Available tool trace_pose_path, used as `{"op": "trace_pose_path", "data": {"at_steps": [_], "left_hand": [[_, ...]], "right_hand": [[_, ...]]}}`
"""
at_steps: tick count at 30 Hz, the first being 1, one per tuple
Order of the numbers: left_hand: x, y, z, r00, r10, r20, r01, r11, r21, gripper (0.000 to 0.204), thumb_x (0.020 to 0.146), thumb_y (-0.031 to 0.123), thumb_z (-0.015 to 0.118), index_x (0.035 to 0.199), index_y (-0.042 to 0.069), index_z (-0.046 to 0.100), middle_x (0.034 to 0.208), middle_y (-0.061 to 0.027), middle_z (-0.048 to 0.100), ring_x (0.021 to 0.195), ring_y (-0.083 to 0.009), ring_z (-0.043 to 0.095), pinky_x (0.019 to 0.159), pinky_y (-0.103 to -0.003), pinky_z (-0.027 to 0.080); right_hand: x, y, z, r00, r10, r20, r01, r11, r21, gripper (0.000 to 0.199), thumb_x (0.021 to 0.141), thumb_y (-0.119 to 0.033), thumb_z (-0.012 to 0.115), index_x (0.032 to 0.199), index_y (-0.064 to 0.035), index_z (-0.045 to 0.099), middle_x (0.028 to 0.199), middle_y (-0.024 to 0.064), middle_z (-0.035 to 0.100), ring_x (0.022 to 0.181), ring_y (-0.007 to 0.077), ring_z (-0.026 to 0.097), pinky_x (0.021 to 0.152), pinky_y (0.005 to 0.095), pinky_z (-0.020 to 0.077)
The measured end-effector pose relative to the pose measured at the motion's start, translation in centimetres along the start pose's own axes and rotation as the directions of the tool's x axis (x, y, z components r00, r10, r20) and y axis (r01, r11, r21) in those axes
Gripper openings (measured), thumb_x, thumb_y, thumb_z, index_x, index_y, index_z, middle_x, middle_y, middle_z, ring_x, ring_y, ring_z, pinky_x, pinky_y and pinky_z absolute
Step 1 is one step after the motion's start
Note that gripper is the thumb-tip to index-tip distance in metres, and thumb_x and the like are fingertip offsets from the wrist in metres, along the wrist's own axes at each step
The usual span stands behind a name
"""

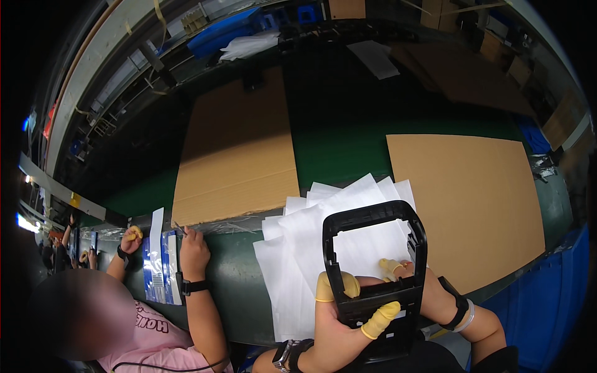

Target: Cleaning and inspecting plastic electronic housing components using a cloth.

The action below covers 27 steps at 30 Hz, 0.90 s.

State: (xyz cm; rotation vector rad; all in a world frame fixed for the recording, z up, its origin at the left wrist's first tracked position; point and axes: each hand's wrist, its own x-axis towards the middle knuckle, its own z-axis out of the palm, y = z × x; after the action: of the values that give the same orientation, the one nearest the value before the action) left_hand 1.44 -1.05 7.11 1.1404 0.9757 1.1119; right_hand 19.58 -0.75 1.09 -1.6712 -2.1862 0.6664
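A black plastic frame (375, 217) with a large rectangular opening is held up at the lower middle, tilted over loose white sheets (292, 248). My left hand (339, 329) is closed on its lower left part, the thumb across the front and a finger at the left side. Yellow finger cots cover that thumb and finger. Behind the frame's right side, my right hand (407, 273) has its fingers curled, with yellow-covered tips showing through the opening. The side bar hides part of this hand, which appears to grip the frame there.
Cardboard sheets lie on the green worktable (236, 261): one (472, 205) at right, another (239, 168) further left. A co-worker in a pink shirt (155, 329) works close on my left beside a blue-and-white packet (168, 261). A blue bin (547, 298) stands at lower right.
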Motion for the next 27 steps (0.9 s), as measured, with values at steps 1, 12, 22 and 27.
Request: {"op": "trace_pose_path", "data": {"at_steps": [1, 12, 22, 27], "left_hand": [[0.0, 0.0, -0.1, 1.0, 0.013, 0.013, -0.013, 1.0, -0.001, 0.052, 0.071, 0.004, 0.073, 0.103, 0.002, 0.032, 0.092, -0.016, 0.058, 0.08, -0.0175, 0.061, 0.07, -0.028, 0.051], [0.2, 0.3, 0.0, 0.999, -0.036, -0.007, 0.036, 0.997, -0.064, 0.049, 0.072, 0.005, 0.072, 0.1, 0.003, 0.032, 0.092, -0.0163, 0.058, 0.079, -0.0168, 0.061, 0.069, -0.028, 0.051], [0.3, 0.4, -0.1, 0.998, -0.063, 0.028, 0.065, 0.995, -0.078, 0.047, 0.073, 0.007, 0.072, 0.098, 0.003, 0.032, 0.091, -0.0165, 0.059, 0.078, -0.0162, 0.061, 0.068, -0.027, 0.051], [0.3, 0.3, -0.2, 0.998, -0.063, 0.017, 0.064, 0.995, -0.074, 0.047, 0.073, 0.006, 0.071, 0.098, 0.003, 0.032, 0.091, -0.0165, 0.059, 0.078, -0.0163, 0.061, 0.068, -0.026, 0.051]], "right_hand": [[-0.1, 0.1, 0.2, 1.0, 0.001, 0.0, -0.001, 1.0, -0.002, 0.022, 0.069, -0.016, 0.067, 0.074, 0.0026, 0.055, 0.072, 0.0175, 0.057, 0.062, 0.031, 0.059, 0.056, 0.0366, 0.0484], [-0.2, 0.8, 1.0, 0.993, -0.083, -0.086, 0.083, 0.997, -0.007, 0.024, 0.071, -0.018, 0.067, 0.074, 0.0026, 0.055, 0.07, 0.0181, 0.056, 0.062, 0.0313, 0.059, 0.056, 0.0366, 0.0485], [0.0, -0.4, 0.1, 0.997, -0.025, -0.075, 0.023, 0.999, -0.021, 0.02, 0.069, -0.014, 0.066, 0.073, 0.0029, 0.055, 0.071, 0.0171, 0.057, 0.062, 0.0308, 0.059, 0.055, 0.0368, 0.0485], [0.2, -0.7, -0.2, 0.998, -0.025, -0.06, 0.023, 0.999, -0.035, 0.021, 0.069, -0.014, 0.066, 0.073, 0.0032, 0.055, 0.071, 0.0171, 0.057, 0.062, 0.031, 0.059, 0.056, 0.0369, 0.0484]]}}
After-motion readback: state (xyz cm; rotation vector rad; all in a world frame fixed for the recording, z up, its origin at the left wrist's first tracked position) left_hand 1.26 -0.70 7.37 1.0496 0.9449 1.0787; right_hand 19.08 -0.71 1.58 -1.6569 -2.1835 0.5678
